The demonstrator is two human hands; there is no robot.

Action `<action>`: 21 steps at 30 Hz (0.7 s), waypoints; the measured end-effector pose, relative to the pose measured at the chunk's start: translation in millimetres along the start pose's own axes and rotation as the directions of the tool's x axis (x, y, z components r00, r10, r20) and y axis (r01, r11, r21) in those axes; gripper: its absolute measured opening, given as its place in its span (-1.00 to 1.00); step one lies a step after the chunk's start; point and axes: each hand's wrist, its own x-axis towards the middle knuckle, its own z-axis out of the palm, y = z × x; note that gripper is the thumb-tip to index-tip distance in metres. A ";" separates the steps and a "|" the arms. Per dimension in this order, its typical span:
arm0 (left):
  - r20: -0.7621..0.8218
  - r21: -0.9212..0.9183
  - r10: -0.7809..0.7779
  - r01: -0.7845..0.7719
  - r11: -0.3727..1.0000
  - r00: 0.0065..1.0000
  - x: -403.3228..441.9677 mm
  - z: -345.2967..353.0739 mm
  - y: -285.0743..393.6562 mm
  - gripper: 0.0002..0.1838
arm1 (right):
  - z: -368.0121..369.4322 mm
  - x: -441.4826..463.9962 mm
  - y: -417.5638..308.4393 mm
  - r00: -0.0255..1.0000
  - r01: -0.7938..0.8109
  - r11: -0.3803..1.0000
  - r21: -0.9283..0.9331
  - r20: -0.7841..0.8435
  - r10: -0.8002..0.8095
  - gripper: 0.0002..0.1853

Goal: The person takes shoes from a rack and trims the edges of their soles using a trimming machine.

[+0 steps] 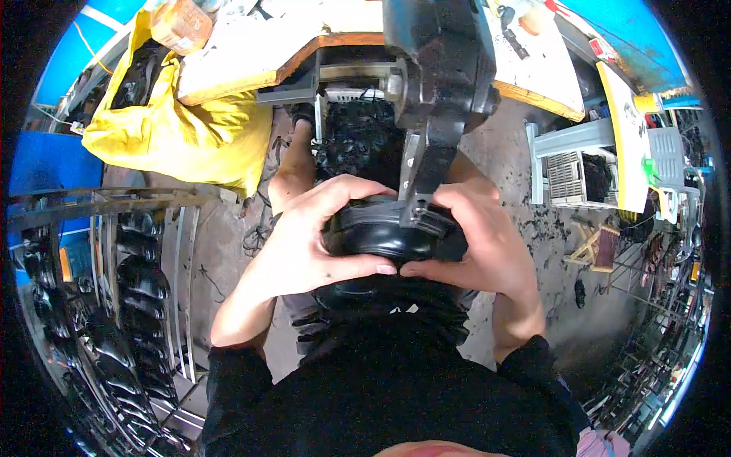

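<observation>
Both of my hands grip a glossy black shoe beneath the arm of a dark machine. My left hand wraps its left side, thumb along the near edge and fingers over the far side. On the opposite side, my right hand holds it the same way, and the two thumb tips nearly meet. The machine's narrow metal end comes down at the shoe's far rim; whether it touches is hard to tell. Much of the shoe is hidden by my hands.
A white worktable with a wooden edge stands ahead, the machine rising before it. Black scraps fill a crate below. A yellow sack sits left, above a metal rack of black shoes. Right are a grey crate and a small wooden stool.
</observation>
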 end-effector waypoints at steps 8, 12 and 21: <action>-0.119 -0.510 -0.108 0.033 0.860 0.987 -12.7 32.6 -11.0 -0.26 | 7.3 -9.5 10.5 0.994 0.105 0.993 0.061 -0.030 -0.104 -0.16; -0.203 -0.638 -0.111 -0.045 0.769 0.973 -17.0 50.1 -22.8 -0.26 | 73.5 -83.8 66.7 0.980 0.015 0.811 0.585 -0.170 0.104 0.45; -0.320 -0.889 -0.311 -0.170 0.426 0.895 -22.9 90.8 -21.6 -0.16 | 128.1 -188.6 48.5 0.854 -0.380 0.589 0.714 0.026 0.519 0.59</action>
